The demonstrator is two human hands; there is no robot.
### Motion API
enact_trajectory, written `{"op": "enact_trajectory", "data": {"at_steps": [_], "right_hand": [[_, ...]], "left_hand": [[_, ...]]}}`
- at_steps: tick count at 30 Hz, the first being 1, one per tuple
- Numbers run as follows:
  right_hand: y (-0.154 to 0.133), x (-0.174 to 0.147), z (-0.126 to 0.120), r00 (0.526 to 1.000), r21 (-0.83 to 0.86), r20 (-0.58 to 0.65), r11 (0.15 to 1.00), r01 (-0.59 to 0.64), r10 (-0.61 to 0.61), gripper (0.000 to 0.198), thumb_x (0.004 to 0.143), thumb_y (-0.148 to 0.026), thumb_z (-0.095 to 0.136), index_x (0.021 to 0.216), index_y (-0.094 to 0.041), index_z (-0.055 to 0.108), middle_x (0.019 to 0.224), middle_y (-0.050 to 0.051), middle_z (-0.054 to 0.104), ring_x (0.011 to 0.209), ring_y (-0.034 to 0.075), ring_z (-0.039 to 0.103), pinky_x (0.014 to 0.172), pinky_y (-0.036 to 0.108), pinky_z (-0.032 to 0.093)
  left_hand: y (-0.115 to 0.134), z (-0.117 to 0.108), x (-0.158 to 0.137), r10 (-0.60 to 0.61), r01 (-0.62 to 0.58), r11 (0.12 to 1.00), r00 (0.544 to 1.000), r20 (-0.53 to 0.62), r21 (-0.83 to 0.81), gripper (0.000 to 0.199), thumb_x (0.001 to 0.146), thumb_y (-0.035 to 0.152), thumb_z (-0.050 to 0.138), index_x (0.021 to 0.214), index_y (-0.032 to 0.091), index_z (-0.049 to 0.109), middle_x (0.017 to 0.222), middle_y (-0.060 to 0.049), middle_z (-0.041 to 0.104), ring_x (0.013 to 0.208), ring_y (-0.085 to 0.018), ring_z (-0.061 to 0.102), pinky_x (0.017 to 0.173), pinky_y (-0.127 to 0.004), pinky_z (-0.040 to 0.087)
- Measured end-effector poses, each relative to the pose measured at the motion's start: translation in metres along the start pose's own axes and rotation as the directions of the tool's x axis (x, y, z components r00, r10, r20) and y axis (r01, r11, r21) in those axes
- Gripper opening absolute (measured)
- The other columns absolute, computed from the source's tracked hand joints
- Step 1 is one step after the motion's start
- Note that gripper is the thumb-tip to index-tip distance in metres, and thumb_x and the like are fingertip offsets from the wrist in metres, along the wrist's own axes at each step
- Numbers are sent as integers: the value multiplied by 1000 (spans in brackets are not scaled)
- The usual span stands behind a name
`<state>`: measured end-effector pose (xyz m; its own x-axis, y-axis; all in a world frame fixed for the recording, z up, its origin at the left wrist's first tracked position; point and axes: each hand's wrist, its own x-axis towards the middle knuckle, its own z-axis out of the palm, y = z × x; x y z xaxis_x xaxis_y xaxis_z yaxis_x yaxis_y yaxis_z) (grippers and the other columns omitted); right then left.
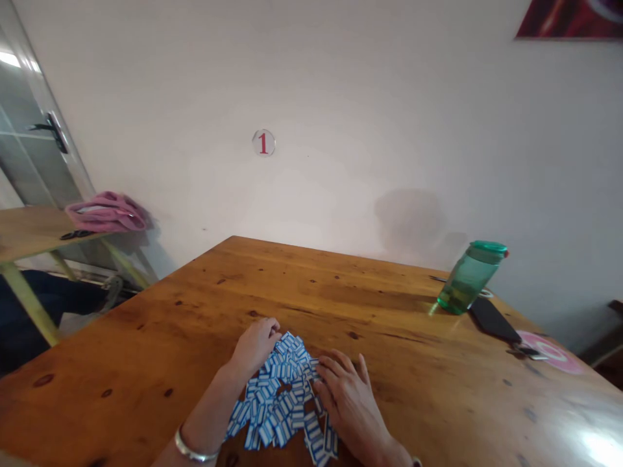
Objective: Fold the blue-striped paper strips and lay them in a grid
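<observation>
The big brown desk (195,324) has a heap of little blue and white cards (286,371) on its near side, maybe so both hands can reach. The green bottle (472,277) stands far right, maybe to stay out of the way. The right hand (346,394) is spread, touching the heap's right side. The left hand (256,344) curls by its upper left; I can't tell if it pinches anything.

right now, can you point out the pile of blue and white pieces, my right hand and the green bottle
Pile of blue and white pieces (286,407): head view, on pieces near its middle.
Right hand (348,394): head view, on the back of the hand.
Green bottle (471,277): head view, on the middle of its body.
</observation>
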<state>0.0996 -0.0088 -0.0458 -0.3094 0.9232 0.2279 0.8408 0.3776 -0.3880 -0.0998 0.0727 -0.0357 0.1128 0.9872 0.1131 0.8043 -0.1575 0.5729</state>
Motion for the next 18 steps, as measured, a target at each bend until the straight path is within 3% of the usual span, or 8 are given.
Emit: {"op": "enact_trajectory", "data": {"at_steps": [6, 11, 15, 18], "right_hand": [[-6, -7, -1, 999, 3, -37, 1000, 11, -11, 19, 85, -23, 45, 85, -29, 62, 104, 0, 63, 104, 23, 50, 97, 57, 11], [-5, 13, -22, 999, 29, -47, 999, 15, -13, 19, 83, -21, 46, 74, -27, 62, 93, 0, 65, 98, 21, 53, 96, 53, 17], [5, 41, -32, 978, 213, -202, 977, -14, 58, 21, 83, -25, 45, 74, -22, 63, 88, 4, 66, 86, 19, 58, 83, 36, 37], [18, 52, -19, 939, 427, -298, 904, -29, 171, 26, 84, -29, 41, 77, -17, 63, 76, 6, 66, 70, 17, 59, 64, 25, 43]], "left_hand": [[15, 3, -9, 41, -64, 974, 993, 107, 217, 16, 72, 28, 51, 83, 19, 59, 83, -4, 60, 80, -19, 57, 66, -28, 39], [20, 5, -11, 178, -201, 970, 971, 162, 140, 28, 73, 24, 51, 99, 25, 59, 92, -3, 60, 90, -19, 56, 76, -27, 38], [16, 3, -7, 106, -111, 991, 992, 71, 75, 24, 79, 24, 43, 97, 17, 57, 91, -7, 61, 86, -18, 57, 74, -27, 39], [15, 6, -6, 85, -87, 994, 996, 34, 68, 15, 78, 21, 44, 85, 17, 57, 85, -6, 61, 82, -17, 56, 72, -26, 39]]}}
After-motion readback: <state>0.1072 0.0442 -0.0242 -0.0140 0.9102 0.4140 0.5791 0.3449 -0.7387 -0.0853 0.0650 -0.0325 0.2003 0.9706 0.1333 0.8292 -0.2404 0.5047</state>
